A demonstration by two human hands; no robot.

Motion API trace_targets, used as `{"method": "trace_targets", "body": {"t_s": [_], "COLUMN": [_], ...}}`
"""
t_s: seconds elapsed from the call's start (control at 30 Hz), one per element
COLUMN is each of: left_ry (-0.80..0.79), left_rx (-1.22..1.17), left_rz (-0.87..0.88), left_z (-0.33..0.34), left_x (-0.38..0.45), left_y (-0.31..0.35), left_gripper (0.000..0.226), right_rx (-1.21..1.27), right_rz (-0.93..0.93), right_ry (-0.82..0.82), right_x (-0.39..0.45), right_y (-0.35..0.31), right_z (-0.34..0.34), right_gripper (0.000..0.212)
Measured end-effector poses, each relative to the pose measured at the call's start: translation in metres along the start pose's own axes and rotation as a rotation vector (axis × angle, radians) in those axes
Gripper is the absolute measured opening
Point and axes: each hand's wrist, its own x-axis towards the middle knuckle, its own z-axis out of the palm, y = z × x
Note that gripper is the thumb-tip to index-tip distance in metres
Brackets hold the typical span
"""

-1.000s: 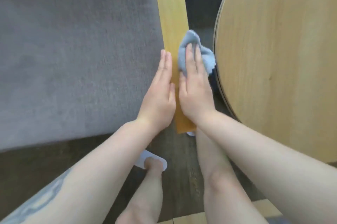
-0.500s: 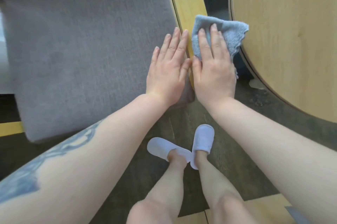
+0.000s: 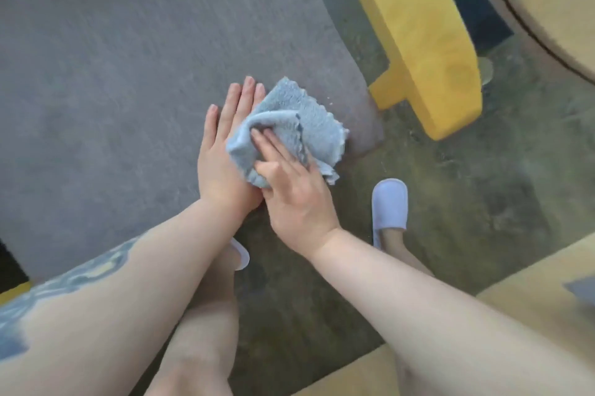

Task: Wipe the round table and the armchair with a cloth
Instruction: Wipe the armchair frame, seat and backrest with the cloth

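From the head view, looking down: the cloth [image 3: 289, 128] is a small blue terry square, crumpled, at the front right corner of the grey seat cushion [image 3: 128, 73] of the armchair; it lies partly over the left hand [image 3: 222, 150] and partly over the cushion's edge. The left hand lies flat, palm down on the cushion, fingers straight and together, so its grip is open and takes hold of nothing. The right hand [image 3: 293, 192] presses on the cloth with its fingers almost straight; its grip seems open as well, a flat press and no pinch, though the folds hide the fingertips and I cannot be fully sure.

The yellow wooden armrest [image 3: 425, 41] stands just beside the cushion corner; the edge of the round tabletop [image 3: 547, 9] shows at the upper right, apart from the hands; two white slippers [image 3: 389, 205] are on the dark floor [image 3: 483, 202] below.

I judge the cloth to be very light, soft and limp, not fragile; it will bunch and slide under a flat palm on the rough fabric. A better hold would be to gather the middle under the palm, or pinch one folded edge with the thumb, so it does not slip off the corner.
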Motion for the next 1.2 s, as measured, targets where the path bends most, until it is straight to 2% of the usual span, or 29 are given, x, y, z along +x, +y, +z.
{"method": "trace_targets", "body": {"t_s": [0.07,0.13,0.2,0.27,0.33,0.4,0.47,0.53,0.6,0.67,0.7,0.73,0.8,0.83,0.9,0.97,1.0,1.07,1.13,1.2], "left_ry": [-0.004,-0.028,-0.035,-0.026,-0.017,-0.015,0.024,0.054,0.072,0.082,0.082,0.081,0.086,0.093,0.109,0.107,0.101,0.097,0.101,0.117], "left_rx": [-0.018,-0.054,-0.056,-0.043,-0.045,-0.051,-0.07,-0.073,-0.055,-0.047,-0.047,-0.047,-0.047,-0.044,-0.045,-0.037,-0.03,-0.03,-0.035,-0.041], "left_rz": [0.065,0.128,0.103,0.079,0.077,0.087,0.094,0.091,0.099,0.104,0.105,0.108,0.111,0.108,0.095,0.101,0.109,0.11,0.11,0.106], "left_z": [-0.005,-0.008,-0.008,-0.005,-0.002,0.0,0.0,0.004,0.008,0.009,0.009,0.008,0.009,0.01,0.013,0.014,0.014,0.011,0.011,0.012], "left_x": [-0.004,-0.007,-0.009,-0.006,-0.005,-0.008,-0.008,-0.009,-0.01,-0.009,-0.009,-0.01,-0.011,-0.011,-0.008,-0.008,-0.009,-0.009,-0.01,-0.009], "left_y": [-0.019,-0.04,-0.054,-0.057,-0.056,-0.057,-0.056,-0.055,-0.058,-0.058,-0.058,-0.056,-0.056,-0.056,-0.056,-0.057,-0.057,-0.056,-0.057,-0.057], "left_gripper": [0.061,0.059,0.061,0.062,0.062,0.062,0.063,0.062,0.061,0.061,0.061,0.062,0.063,0.063,0.063,0.063,0.064,0.064,0.064,0.064], "right_rx": [-0.208,-0.357,-0.348,-0.302,-0.342,-0.32,-0.343,-0.287,-0.272,-0.357,-0.377,-0.371,-0.297,-0.262,-0.255,-0.325,-0.364,-0.367,-0.295,-0.256], "right_rz": [0.072,0.254,0.518,0.674,0.64,0.627,0.726,0.758,0.616,0.452,0.5,0.639,0.912,0.957,0.826,0.602,0.584,0.749,0.977,0.944], "right_ry": [-0.007,-0.004,0.087,0.144,0.12,0.122,0.183,0.207,0.154,0.121,0.144,0.232,0.401,0.407,0.283,0.192,0.192,0.323,0.46,0.373], "right_x": [-0.006,-0.014,0.007,0.051,0.069,0.036,-0.005,0.001,0.047,0.077,0.075,0.061,0.03,0.025,0.04,0.064,0.069,0.056,0.032,0.034], "right_y": [0.006,0.0,-0.02,-0.038,-0.043,-0.039,-0.047,-0.053,-0.046,-0.018,-0.005,0.0,-0.016,-0.032,-0.05,-0.025,-0.01,0.005,-0.02,-0.051], "right_z": [0.011,0.008,0.018,0.038,0.044,0.039,0.037,0.045,0.049,0.038,0.03,0.026,0.028,0.034,0.046,0.039,0.032,0.025,0.036,0.053], "right_gripper": [0.046,0.056,0.054,0.06,0.063,0.055,0.052,0.05,0.051,0.052,0.053,0.054,0.053,0.052,0.058,0.058,0.056,0.053,0.052,0.054]}}
